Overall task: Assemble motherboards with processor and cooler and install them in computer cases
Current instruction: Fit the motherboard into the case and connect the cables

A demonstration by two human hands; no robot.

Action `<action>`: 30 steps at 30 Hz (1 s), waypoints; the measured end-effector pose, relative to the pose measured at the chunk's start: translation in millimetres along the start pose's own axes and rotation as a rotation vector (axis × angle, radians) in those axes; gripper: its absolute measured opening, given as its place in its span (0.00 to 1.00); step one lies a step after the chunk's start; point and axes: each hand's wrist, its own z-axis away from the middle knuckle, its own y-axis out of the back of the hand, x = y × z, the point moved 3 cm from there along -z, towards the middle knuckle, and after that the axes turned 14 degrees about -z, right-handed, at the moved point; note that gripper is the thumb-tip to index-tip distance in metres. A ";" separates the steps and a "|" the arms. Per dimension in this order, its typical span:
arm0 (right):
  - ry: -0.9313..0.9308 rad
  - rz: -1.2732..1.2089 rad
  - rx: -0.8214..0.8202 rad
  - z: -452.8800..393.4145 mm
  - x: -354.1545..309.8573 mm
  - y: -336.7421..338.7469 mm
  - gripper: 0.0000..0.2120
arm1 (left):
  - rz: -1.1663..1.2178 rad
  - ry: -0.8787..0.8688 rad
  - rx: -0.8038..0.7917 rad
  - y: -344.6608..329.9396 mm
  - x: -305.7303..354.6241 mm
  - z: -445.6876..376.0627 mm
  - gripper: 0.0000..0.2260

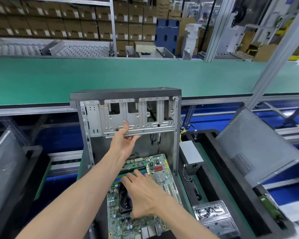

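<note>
A grey metal panel (5, 163) is leaning at the far left, well apart from either hand and blurred, its lower part cut off by a black tray edge. The left hand (123, 142) is reaching up into the open computer case (126, 118), thumb lying on the face of the silver drive bracket (136, 116) and the fingers curling under its lower lip, gripping it; the fingertips are hidden behind the metal. Below that hand, the motherboard (141, 195) is lying inside the case, its near edge cut off by the frame. The right hand (143, 195) is resting over the black cooler fan (125, 199), fingers spread and covering most of it; whether they are gripping the fan is hard to tell. Right of those fingers, a grey power supply (191, 156) is sitting in a black tray (231, 178), beside a blurred clear bag of small parts (212, 214).
</note>
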 end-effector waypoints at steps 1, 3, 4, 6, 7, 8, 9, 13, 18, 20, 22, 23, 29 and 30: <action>0.000 -0.002 -0.003 1.1 0.1 1.7 0.35 | -0.007 0.008 0.006 -3.7 -0.8 -0.5 0.08; 0.004 -0.015 -0.003 3.7 0.3 5.8 0.34 | -0.014 0.030 0.023 -10.2 -3.4 -1.5 0.07; 0.008 -0.024 -0.001 5.0 0.3 8.3 0.33 | -0.014 0.041 0.029 -12.8 -4.9 -2.3 0.06; 0.009 -0.037 -0.006 7.7 1.5 14.1 0.33 | -0.020 0.055 0.022 -18.8 -7.6 -3.6 0.04; 0.004 -0.040 -0.011 8.8 2.8 17.0 0.34 | -0.021 0.063 0.017 -21.9 -9.3 -3.8 0.04; -0.003 -0.042 -0.018 9.7 4.3 20.1 0.34 | -0.023 0.075 0.021 -24.8 -11.2 -3.8 0.05; -0.011 -0.044 -0.025 10.7 5.5 23.5 0.35 | -0.032 0.088 0.033 -27.2 -13.0 -3.4 0.05; -0.049 -0.057 -0.060 15.7 10.4 39.1 0.34 | -0.061 0.132 0.099 -33.4 -21.6 -4.2 0.09; -0.135 -0.114 -0.135 17.4 17.3 57.3 0.35 | -0.048 0.146 0.157 -28.7 -36.1 -7.7 0.20; -0.156 -0.139 -0.176 17.6 20.0 61.2 0.36 | -0.037 0.148 0.167 -23.0 -43.2 -9.3 0.19; -0.164 -0.164 -0.195 18.0 22.9 62.8 0.38 | -0.029 0.161 0.191 -15.2 -50.2 -9.7 0.20; -0.167 -0.177 -0.198 17.9 24.7 62.9 0.39 | -0.022 0.170 0.202 -11.4 -52.9 -9.8 0.21; -0.210 -0.299 -0.211 9.3 40.5 64.0 0.45 | 0.013 0.226 0.236 0.5 -61.0 -14.3 0.18; -0.222 -0.316 -0.212 6.5 44.0 64.2 0.45 | 0.030 0.233 0.259 2.7 -60.8 -15.9 0.19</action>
